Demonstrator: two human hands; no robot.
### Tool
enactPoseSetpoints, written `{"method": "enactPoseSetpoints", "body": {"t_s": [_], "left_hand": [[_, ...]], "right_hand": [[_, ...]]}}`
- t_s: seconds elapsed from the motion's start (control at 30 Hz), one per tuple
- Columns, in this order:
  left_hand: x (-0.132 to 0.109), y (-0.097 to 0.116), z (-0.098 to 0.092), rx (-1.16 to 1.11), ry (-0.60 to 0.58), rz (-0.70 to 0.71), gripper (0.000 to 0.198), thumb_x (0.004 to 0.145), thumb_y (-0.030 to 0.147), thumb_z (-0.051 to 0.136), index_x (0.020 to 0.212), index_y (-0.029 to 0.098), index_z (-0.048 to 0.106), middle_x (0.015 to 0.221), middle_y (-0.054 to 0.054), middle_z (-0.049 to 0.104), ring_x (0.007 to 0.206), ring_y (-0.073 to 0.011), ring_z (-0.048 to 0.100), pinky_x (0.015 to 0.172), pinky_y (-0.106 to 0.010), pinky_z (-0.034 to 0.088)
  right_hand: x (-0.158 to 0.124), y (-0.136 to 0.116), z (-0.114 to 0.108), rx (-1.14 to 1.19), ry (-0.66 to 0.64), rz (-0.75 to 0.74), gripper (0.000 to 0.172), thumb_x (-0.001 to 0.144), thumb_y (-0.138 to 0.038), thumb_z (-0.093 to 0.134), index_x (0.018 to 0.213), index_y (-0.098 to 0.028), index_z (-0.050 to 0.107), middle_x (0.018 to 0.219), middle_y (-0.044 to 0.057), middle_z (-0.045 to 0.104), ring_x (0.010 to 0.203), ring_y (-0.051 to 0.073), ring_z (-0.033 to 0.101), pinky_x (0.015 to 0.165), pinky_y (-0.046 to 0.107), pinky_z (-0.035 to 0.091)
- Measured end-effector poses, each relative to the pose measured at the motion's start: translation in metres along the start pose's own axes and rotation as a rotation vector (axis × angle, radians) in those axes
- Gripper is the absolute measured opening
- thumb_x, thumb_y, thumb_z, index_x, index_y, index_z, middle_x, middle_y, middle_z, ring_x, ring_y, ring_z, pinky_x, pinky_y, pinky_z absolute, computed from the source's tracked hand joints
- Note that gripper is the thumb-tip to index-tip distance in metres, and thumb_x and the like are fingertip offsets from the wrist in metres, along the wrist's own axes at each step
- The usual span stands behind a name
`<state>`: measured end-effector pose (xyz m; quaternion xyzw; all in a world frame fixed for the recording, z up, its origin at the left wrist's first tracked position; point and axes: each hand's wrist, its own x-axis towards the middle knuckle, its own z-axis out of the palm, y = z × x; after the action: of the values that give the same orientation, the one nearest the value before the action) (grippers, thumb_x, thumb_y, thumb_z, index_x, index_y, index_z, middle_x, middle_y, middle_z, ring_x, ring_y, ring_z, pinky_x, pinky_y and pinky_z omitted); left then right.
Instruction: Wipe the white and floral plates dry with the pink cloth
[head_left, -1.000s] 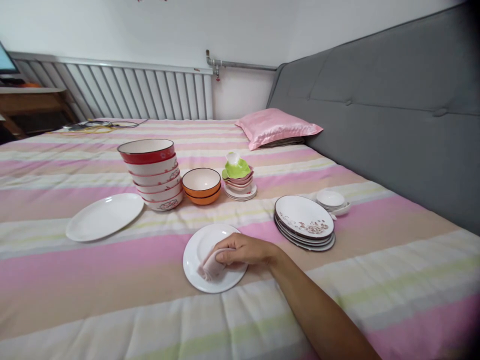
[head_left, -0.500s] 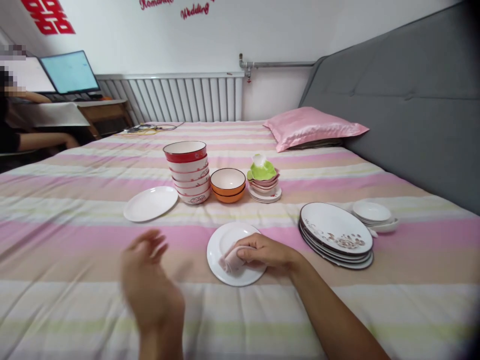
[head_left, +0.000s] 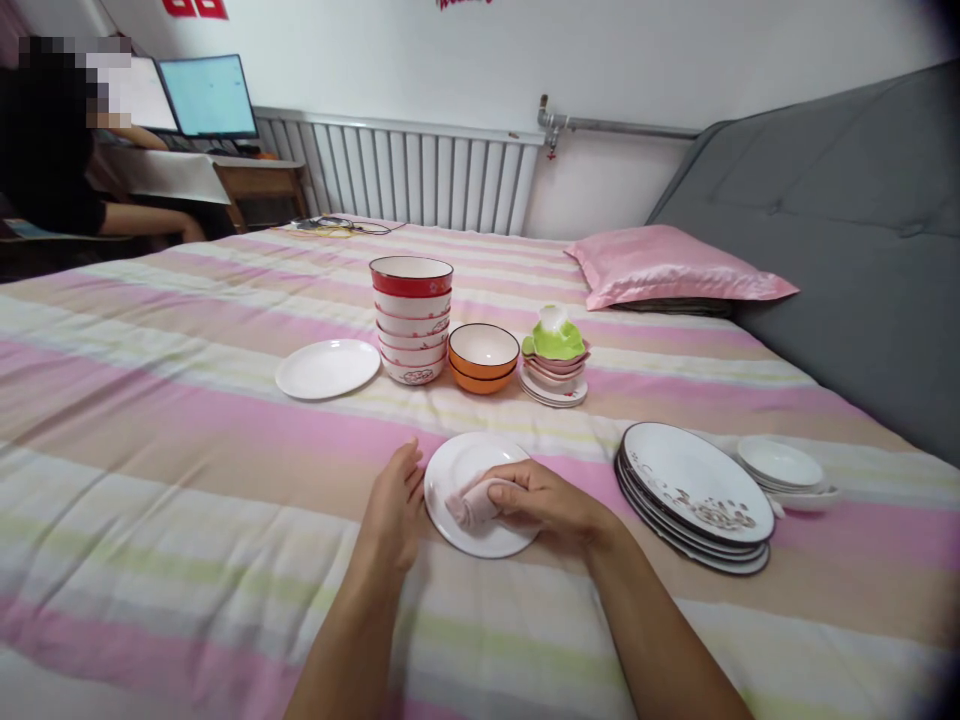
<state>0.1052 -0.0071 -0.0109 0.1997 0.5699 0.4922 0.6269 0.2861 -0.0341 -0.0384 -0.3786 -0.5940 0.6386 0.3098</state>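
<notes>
A round white plate (head_left: 450, 462) lies on the striped bedspread in front of me. My right hand (head_left: 536, 500) is closed around a bunched pale pink cloth (head_left: 474, 504), which rests on the plate's face. At the plate's left edge, my left hand (head_left: 391, 505) is held on its side with the fingers apart and nothing in it. Whether its fingertips touch the rim I cannot tell. To the right of the plate stands a stack of brown-rimmed plates (head_left: 686, 480) with a floral print.
Behind are a white oval plate (head_left: 328, 369), stacked red-and-white bowls (head_left: 412, 320), orange bowls (head_left: 484, 360) and leaf-shaped dishes (head_left: 556, 345). Small white dishes (head_left: 780, 465) lie far right. A pink pillow (head_left: 675, 265) rests by the grey headboard (head_left: 825, 190). A person (head_left: 52, 150) sits at a desk.
My left hand has moved right, up to the plate's left edge. The right hand still holds the cloth on the plate. The whole view has shifted and tilted.
</notes>
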Motion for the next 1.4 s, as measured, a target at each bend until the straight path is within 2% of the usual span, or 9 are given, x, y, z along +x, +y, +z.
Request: {"method": "enactPoseSetpoints", "body": {"t_s": [0.23, 0.57, 0.7, 0.83, 0.93, 1.03, 1.13, 1.27, 1.4], "left_hand": [[0.008, 0.011, -0.012, -0.079, -0.053, -0.113, 0.022, 0.082, 0.029, 0.051, 0.095, 0.012, 0.058, 0.112, -0.013, 0.059, 0.104, -0.0218, 0.057, 0.097, -0.035, 0.043], [0.009, -0.003, -0.007, -0.158, -0.229, -0.202, 0.014, 0.08, 0.016, 0.048, 0.077, 0.01, 0.06, 0.064, -0.004, 0.061, 0.052, -0.0111, 0.055, 0.051, -0.022, 0.047], [0.001, -0.015, 0.003, -0.132, -0.213, -0.134, 0.012, 0.075, 0.009, 0.056, 0.085, 0.009, 0.063, 0.069, -0.004, 0.066, 0.055, -0.0108, 0.059, 0.053, -0.019, 0.048], [-0.006, -0.022, 0.007, -0.115, -0.334, -0.103, 0.041, 0.07, 0.007, 0.065, 0.11, 0.014, 0.06, 0.094, -0.008, 0.071, 0.073, -0.0158, 0.066, 0.067, -0.025, 0.053], [-0.011, -0.027, 0.011, -0.129, -0.385, -0.072, 0.063, 0.063, 0.005, 0.071, 0.122, 0.018, 0.053, 0.108, -0.01, 0.068, 0.087, -0.0193, 0.066, 0.076, -0.028, 0.053], [-0.017, -0.03, 0.016, -0.135, -0.403, -0.01, 0.073, 0.057, 0.004, 0.073, 0.125, 0.018, 0.05, 0.113, -0.01, 0.066, 0.096, -0.0222, 0.064, 0.079, -0.028, 0.052], [-0.022, -0.033, 0.02, -0.129, -0.443, 0.053, 0.072, 0.056, 0.007, 0.073, 0.124, 0.017, 0.052, 0.114, -0.011, 0.066, 0.1, -0.0245, 0.063, 0.078, -0.028, 0.052], [-0.026, -0.036, 0.02, -0.109, -0.474, 0.119, 0.067, 0.058, 0.01, 0.074, 0.122, 0.016, 0.054, 0.113, -0.011, 0.067, 0.101, -0.0256, 0.063, 0.079, -0.028, 0.052], [-0.027, -0.036, 0.017, -0.094, -0.537, 0.228, 0.063, 0.062, 0.014, 0.074, 0.122, 0.017, 0.056, 0.114, -0.01, 0.066, 0.101, -0.0245, 0.063, 0.081, -0.028, 0.052]], "right_hand": [[-0.001, 0.0, 0.001, 0.137, 0.027, 0.007, 0.044, 0.078, -0.051, 0.062, 0.1, -0.013, 0.067, 0.088, 0.006, 0.063, 0.077, 0.013, 0.054, 0.068, 0.023, 0.041], [-0.003, -0.001, 0.001, 0.493, 0.188, -0.018, 0.028, 0.077, -0.038, 0.068, 0.09, -0.013, 0.068, 0.078, 0.006, 0.069, 0.067, 0.014, 0.064, 0.064, 0.023, 0.051], [0.003, -0.002, -0.005, 0.621, 0.493, -0.202, 0.021, 0.077, -0.033, 0.067, 0.091, -0.017, 0.068, 0.089, 0.005, 0.072, 0.078, 0.017, 0.068, 0.074, 0.03, 0.055], [0.009, 0.0, -0.017, 0.664, 0.88, -0.441, 0.021, 0.08, -0.035, 0.062, 0.097, -0.023, 0.065, 0.101, 0.003, 0.071, 0.093, 0.017, 0.067, 0.081, 0.032, 0.055], [0.013, 0.004, -0.021, 0.55, 0.993, -0.548, 0.024, 0.082, -0.037, 0.061, 0.101, -0.024, 0.064, 0.104, 0.001, 0.07, 0.098, 0.015, 0.065, 0.085, 0.03, 0.053], [0.018, 0.009, -0.015, 0.366, 0.929, -0.503, 0.029, 0.085, -0.041, 0.056, 0.107, -0.023, 0.062, 0.109, 0.003, 0.068, 0.099, 0.018, 0.064, 0.087, 0.036, 0.052], [0.02, 0.011, -0.004, -0.03, 0.798, -0.422, 0.031, 0.088, -0.042, 0.05, 0.108, -0.022, 0.064, 0.117, 0.007, 0.064, 0.111, 0.022, 0.058, 0.096, 0.043, 0.046], [0.016, 0.006, 0.004, -0.658, 0.75, -0.494, 0.035, 0.087, -0.034, 0.054, 0.121, -0.027, 0.058, 0.14, 0.006, 0.046, 0.132, 0.023, 0.037, 0.11, 0.047, 0.028], [0.01, -0.002, 0.008, -0.839, 0.815, -0.626, 0.045, 0.088, -0.027, 0.051, 0.133, -0.029, 0.045, 0.147, 0.004, 0.036, 0.137, 0.023, 0.028, 0.113, 0.049, 0.024]]}}
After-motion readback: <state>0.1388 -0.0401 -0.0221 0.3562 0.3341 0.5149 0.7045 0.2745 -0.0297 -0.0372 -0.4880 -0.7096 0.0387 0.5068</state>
